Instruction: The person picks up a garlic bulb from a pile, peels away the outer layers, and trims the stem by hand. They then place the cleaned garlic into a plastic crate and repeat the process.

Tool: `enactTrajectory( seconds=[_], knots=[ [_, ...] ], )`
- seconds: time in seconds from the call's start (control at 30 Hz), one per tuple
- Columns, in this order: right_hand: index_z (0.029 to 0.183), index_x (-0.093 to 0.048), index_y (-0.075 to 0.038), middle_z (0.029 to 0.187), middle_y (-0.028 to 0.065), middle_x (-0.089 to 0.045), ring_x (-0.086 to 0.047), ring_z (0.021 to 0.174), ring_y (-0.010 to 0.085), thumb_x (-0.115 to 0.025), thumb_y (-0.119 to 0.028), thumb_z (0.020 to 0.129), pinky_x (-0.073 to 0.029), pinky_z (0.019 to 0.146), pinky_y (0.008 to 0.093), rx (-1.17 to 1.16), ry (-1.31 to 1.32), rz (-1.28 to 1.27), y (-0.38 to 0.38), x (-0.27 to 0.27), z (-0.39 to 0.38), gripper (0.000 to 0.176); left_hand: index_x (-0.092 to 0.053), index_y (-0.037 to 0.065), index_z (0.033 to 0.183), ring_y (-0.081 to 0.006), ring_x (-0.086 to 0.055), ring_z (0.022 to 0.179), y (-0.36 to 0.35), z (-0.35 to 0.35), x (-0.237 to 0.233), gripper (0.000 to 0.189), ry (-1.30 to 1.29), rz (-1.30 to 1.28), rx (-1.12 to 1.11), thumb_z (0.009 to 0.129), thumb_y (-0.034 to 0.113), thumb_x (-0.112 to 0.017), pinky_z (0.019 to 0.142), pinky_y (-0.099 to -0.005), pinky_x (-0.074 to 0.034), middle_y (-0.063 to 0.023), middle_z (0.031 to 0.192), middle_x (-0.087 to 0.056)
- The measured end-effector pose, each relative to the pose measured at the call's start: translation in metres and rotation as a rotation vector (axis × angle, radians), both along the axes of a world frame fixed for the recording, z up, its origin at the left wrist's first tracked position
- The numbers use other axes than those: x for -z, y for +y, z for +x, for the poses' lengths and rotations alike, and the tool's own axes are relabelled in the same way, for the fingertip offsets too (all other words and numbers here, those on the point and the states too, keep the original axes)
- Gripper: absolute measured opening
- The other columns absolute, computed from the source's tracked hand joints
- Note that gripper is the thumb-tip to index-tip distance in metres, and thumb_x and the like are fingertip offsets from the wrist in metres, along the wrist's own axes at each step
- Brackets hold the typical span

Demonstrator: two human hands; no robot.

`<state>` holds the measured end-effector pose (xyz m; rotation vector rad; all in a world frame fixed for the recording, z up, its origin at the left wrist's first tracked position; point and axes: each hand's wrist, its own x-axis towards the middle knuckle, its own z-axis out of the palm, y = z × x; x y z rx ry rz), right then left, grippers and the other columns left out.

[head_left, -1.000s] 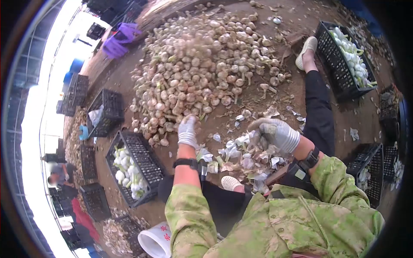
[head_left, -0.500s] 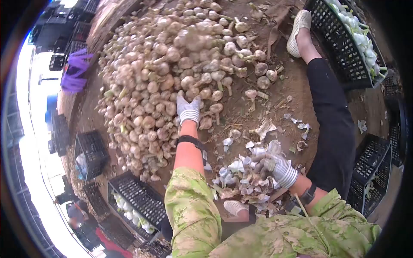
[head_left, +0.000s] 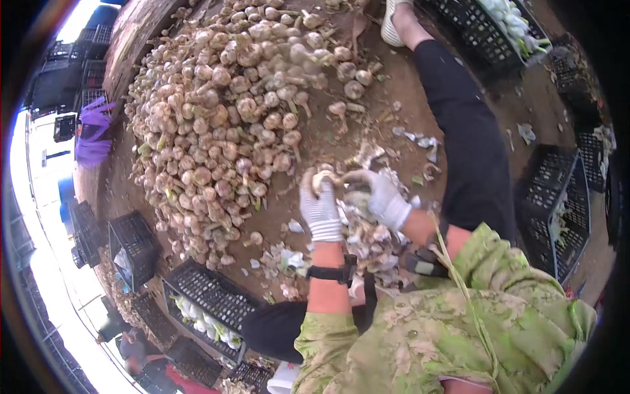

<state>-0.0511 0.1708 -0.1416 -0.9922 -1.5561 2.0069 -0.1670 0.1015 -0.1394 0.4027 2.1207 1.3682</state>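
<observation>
My left hand (head_left: 320,209), in a striped white glove, is closed around a garlic bulb (head_left: 323,178) in front of the pile. From the other side my right hand (head_left: 384,198), gloved too, has its fingertips pinched at the bulb's right end, where the stem seems to be. Some of those fingertips are blurred. Beneath both hands lies a heap of garlic skins (head_left: 367,240), white and purplish. The large pile of unpeeled garlic (head_left: 216,125) spreads over the ground just beyond my left hand.
A black crate of peeled garlic (head_left: 213,299) stands at lower left, and another crate (head_left: 472,29) at upper right. More crates (head_left: 554,210) stand on the right. My outstretched leg (head_left: 469,125) borders the work spot. A person (head_left: 134,351) is at far lower left.
My left hand has come back from the pile with a garlic bulb. My right hand has risen from the skins to meet it. The whole view has shifted slightly.
</observation>
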Motion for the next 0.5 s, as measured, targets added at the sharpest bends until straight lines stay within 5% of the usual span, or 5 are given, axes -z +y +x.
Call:
enactTrajectory(
  seconds=[0.13, 0.2, 0.27, 0.4, 0.5],
  knots=[
    [0.090, -0.063, 0.000, 0.076, 0.0015, -0.062, -0.052, 0.064, 0.0061, -0.060, -0.007, 0.082, -0.046, 0.058, 0.0219, -0.020, -0.026, -0.363, 0.004, -0.038, 0.028, 0.011, -0.038, -0.002, 0.126, -0.0218, -0.051, 0.102, -0.040, 0.052, -0.049, 0.054, -0.055, 0.147, 0.178, 0.081, 0.013, -0.061, 0.090, -0.0314, -0.040, -0.0147, 0.115, -0.051],
    [0.092, -0.061, 0.000, 0.079, 0.0019, -0.062, -0.053, 0.067, 0.0071, -0.060, -0.008, 0.082, -0.046, 0.061, 0.0225, -0.134, -0.056, -0.361, 0.001, -0.052, 0.045, 0.013, -0.042, -0.002, 0.123, -0.0246, -0.053, 0.099, -0.057, 0.061, -0.062, 0.058, 0.187, 0.167, 0.260, 0.074, 0.014, -0.069, 0.088, -0.0322, -0.042, -0.0156, 0.111, -0.052],
    [0.094, -0.060, -0.001, 0.084, 0.0027, -0.062, -0.054, 0.072, 0.0079, -0.060, -0.012, 0.083, -0.046, 0.066, 0.0234, -0.259, 0.248, -0.305, -0.007, -0.048, 0.057, 0.016, -0.045, -0.001, 0.119, -0.0247, -0.055, 0.096, -0.069, 0.073, -0.085, 0.060, 0.401, 0.079, 0.278, 0.069, 0.015, -0.073, 0.083, -0.0325, -0.044, -0.0149, 0.107, -0.053],
    [0.092, -0.059, -0.003, 0.089, 0.0039, -0.060, -0.055, 0.080, 0.0091, -0.061, -0.015, 0.082, -0.047, 0.071, 0.0254, -0.191, 0.183, -0.202, -0.026, -0.059, 0.067, 0.016, -0.052, 0.002, 0.109, -0.0291, -0.057, 0.088, -0.075, 0.106, -0.119, 0.059, 0.857, -0.063, 0.285, 0.058, 0.016, -0.079, 0.076, -0.0348, -0.047, -0.0149, 0.098, -0.055],
    [0.092, -0.061, -0.002, 0.087, 0.0043, -0.061, -0.056, 0.079, 0.0099, -0.062, -0.016, 0.082, -0.047, 0.070, 0.0259, -0.253, 0.081, -0.160, -0.028, -0.067, 0.073, 0.017, -0.053, 0.003, 0.105, -0.0316, -0.056, 0.087, -0.084, 0.114, -0.125, 0.058, 0.909, -0.083, 0.260, 0.056, 0.018, -0.080, 0.075, -0.0370, -0.048, -0.0149, 0.097, -0.055]
  ],
)
